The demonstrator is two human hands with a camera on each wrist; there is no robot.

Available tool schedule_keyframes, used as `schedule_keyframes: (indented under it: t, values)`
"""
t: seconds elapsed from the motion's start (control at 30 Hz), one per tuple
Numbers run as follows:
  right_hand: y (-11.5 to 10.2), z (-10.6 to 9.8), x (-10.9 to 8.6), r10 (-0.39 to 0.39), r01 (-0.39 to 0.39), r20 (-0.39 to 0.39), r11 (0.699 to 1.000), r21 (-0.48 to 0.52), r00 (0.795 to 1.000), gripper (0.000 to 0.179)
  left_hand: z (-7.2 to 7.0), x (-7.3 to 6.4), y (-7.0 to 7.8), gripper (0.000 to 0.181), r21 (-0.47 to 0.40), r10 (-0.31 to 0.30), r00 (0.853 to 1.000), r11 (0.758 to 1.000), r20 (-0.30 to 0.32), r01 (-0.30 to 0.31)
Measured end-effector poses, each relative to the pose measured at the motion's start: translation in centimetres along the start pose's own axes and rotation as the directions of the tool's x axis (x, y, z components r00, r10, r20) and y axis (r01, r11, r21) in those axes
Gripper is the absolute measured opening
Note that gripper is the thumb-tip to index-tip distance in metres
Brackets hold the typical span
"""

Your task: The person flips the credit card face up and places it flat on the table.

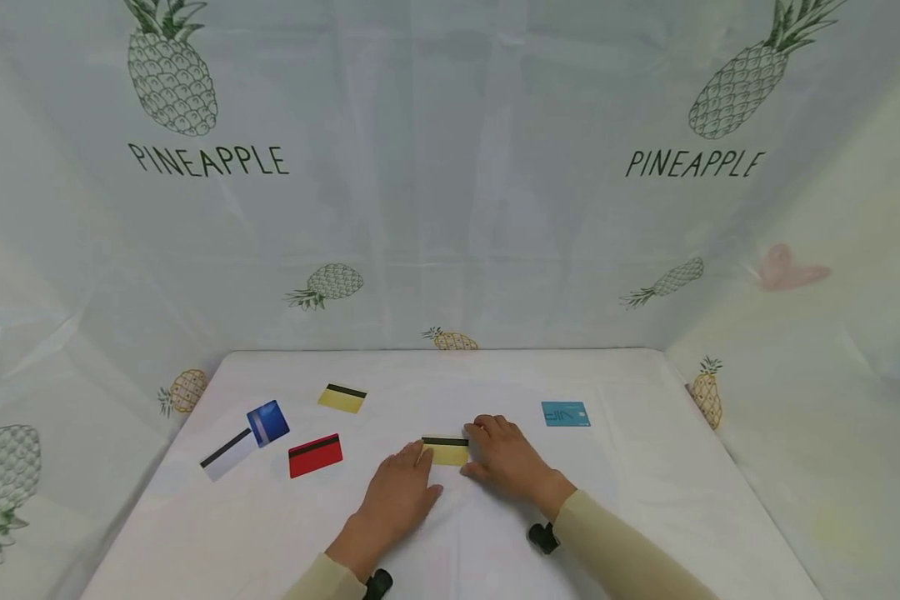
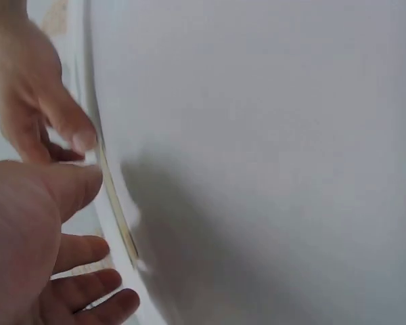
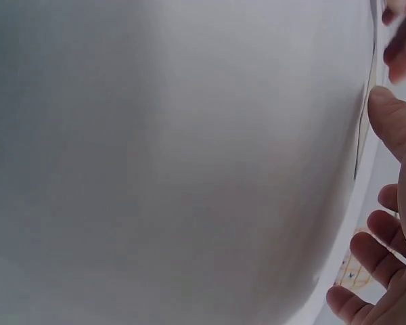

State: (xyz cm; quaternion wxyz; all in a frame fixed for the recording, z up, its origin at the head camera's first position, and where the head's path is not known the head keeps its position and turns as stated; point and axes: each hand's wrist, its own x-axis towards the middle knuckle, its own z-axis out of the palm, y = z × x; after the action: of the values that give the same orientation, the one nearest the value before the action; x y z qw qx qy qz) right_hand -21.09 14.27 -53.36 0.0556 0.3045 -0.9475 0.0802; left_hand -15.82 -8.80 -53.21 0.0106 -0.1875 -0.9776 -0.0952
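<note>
A yellow card (image 1: 447, 454) with a dark stripe along its far edge lies on the white table (image 1: 487, 533), between the two hands. My left hand (image 1: 393, 496) reaches to the card's left end, its fingertips at that edge. At the card's right end is my right hand (image 1: 512, 460), fingers slightly bent and thumb on the near side. Both wrist views show the card edge-on as a thin strip, with the left thumb (image 2: 81, 186) and the right thumb (image 3: 392, 118) near it. Neither hand visibly curls round the card.
To the left lie a red card (image 1: 315, 458), another yellow card (image 1: 342, 398), a blue card (image 1: 268, 423) and a white card (image 1: 228, 458) that meets the blue one's corner. A teal card (image 1: 566, 417) lies at the right. A pineapple-print sheet (image 1: 450, 208) rises behind the table.
</note>
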Motion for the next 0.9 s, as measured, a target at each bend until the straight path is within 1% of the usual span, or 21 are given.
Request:
schedule_keyframes:
  t: [0.03, 0.1, 0.17, 0.3, 0.33, 0.47, 0.73, 0.9]
  values:
    - [-0.2, 0.1, 0.2, -0.005, 0.005, -0.004, 1.000, -0.003, 1.000, 0.067, -0.1, 0.3, -0.4, 0.059, 0.009, 0.002, 0.999, 1.000, -0.041, -0.001]
    - [-0.5, 0.2, 0.5, -0.009, 0.009, -0.006, 1.000, -0.010, 1.000, 0.063, -0.3, 0.9, -1.0, 0.055, 0.024, 0.003, 0.995, 1.000, -0.101, 0.000]
    - [-0.7, 0.3, 0.7, -0.013, 0.013, -0.008, 1.000, -0.020, 1.000, 0.060, -0.7, 1.5, -1.6, 0.054, 0.039, 0.006, 0.993, 0.999, -0.118, -0.002]
    - [-1.1, 0.4, 1.1, -0.011, 0.011, -0.001, 0.999, -0.031, 1.000, 0.055, -1.1, 2.7, -2.4, 0.060, 0.051, 0.015, 0.997, 0.999, -0.072, -0.012]
    - [-1.1, 0.4, 1.2, -0.008, 0.008, 0.006, 0.999, -0.033, 1.000, 0.055, -1.2, 2.9, -2.6, 0.062, 0.052, 0.017, 0.998, 0.999, -0.052, -0.014]
    - [-1.3, 0.4, 1.5, 0.000, 0.001, 0.034, 0.999, -0.035, 0.999, 0.054, -1.3, 3.3, -3.0, 0.065, 0.058, 0.029, 1.000, 0.998, -0.013, -0.028]
    - [-1.4, 0.2, 1.7, 0.008, -0.006, 0.056, 0.999, -0.051, 0.998, 0.049, -1.1, 3.9, -3.2, 0.067, 0.089, 0.027, 1.000, 0.996, 0.013, -0.028]
    - [-1.3, 0.0, 2.1, 0.034, -0.033, 0.090, 0.999, -0.005, 0.995, 0.049, -1.0, 4.1, -3.1, 0.067, 0.093, 0.016, 1.000, 0.996, 0.027, -0.018]
